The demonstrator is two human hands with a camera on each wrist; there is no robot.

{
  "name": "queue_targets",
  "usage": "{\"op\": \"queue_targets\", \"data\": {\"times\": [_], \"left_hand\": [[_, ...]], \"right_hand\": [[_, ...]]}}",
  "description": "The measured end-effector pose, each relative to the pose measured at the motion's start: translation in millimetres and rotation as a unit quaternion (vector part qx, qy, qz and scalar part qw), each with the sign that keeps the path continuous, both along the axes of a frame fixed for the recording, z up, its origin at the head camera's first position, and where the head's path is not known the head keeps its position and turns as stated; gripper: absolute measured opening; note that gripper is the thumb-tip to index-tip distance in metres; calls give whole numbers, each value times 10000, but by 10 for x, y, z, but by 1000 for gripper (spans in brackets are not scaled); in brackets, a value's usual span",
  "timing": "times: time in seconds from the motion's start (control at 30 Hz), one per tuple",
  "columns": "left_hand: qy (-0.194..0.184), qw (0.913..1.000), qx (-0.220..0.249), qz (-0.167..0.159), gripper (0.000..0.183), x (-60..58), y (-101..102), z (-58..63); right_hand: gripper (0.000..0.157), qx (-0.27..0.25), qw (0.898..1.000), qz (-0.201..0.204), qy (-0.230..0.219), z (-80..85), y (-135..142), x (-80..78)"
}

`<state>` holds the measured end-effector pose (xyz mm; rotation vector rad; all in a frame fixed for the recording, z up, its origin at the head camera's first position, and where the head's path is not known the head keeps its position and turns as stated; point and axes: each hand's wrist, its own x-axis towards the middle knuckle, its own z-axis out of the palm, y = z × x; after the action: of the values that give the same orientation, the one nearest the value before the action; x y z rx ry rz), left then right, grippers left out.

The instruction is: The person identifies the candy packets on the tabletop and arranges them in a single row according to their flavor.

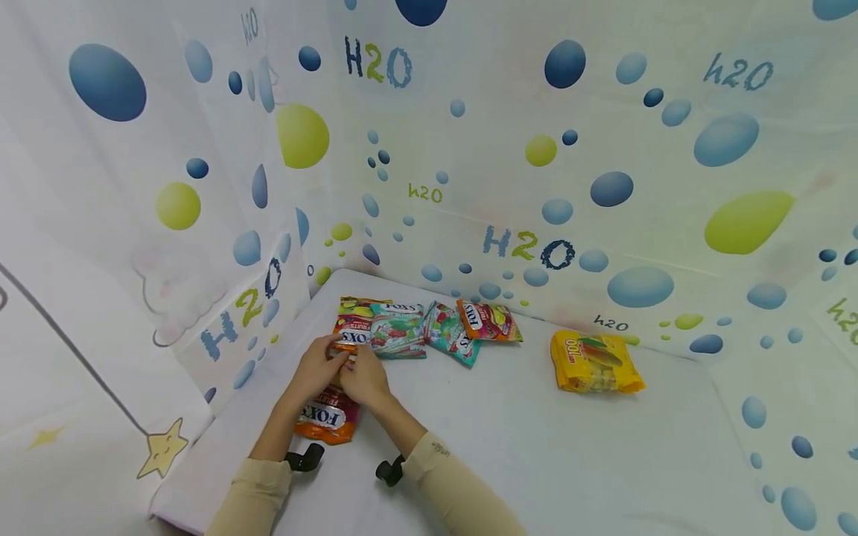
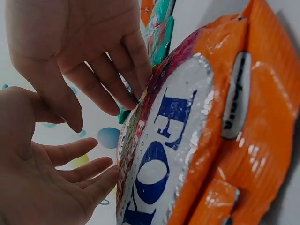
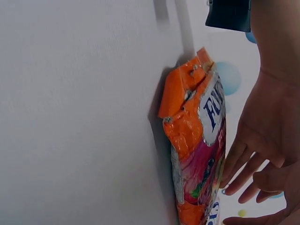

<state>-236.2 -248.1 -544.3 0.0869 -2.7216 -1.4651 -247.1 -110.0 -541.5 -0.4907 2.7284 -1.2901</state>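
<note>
An orange Fox's fruits candy bag [image 1: 328,417] lies flat on the table under both hands. My left hand [image 1: 316,370] is over its upper part, fingers loosely extended, and my right hand [image 1: 365,378] is close beside it. In the left wrist view, the left hand [image 2: 42,173] and right hand [image 2: 89,51] have relaxed fingers with their tips right at the bag's printed face [image 2: 159,150]. The right wrist view has the bag [image 3: 197,140] side-on, the left hand [image 3: 265,126] above it and part of the right hand [image 3: 281,187] at the edge.
Beyond the hands, a second orange Fox's bag [image 1: 355,313], two green candy bags [image 1: 398,339] [image 1: 445,331] and another orange bag [image 1: 492,320] form a row. A yellow packet [image 1: 593,361] lies farther right. Printed curtains [image 1: 469,149] enclose the table [image 1: 509,447].
</note>
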Motion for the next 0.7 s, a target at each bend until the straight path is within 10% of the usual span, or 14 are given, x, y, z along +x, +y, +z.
{"op": "queue_targets", "data": {"times": [0.7], "left_hand": [[-566,9973,-232,403,56,-237,-75,-70]], "right_hand": [[52,1175,9926,-163,263,-44,23,-150]]}}
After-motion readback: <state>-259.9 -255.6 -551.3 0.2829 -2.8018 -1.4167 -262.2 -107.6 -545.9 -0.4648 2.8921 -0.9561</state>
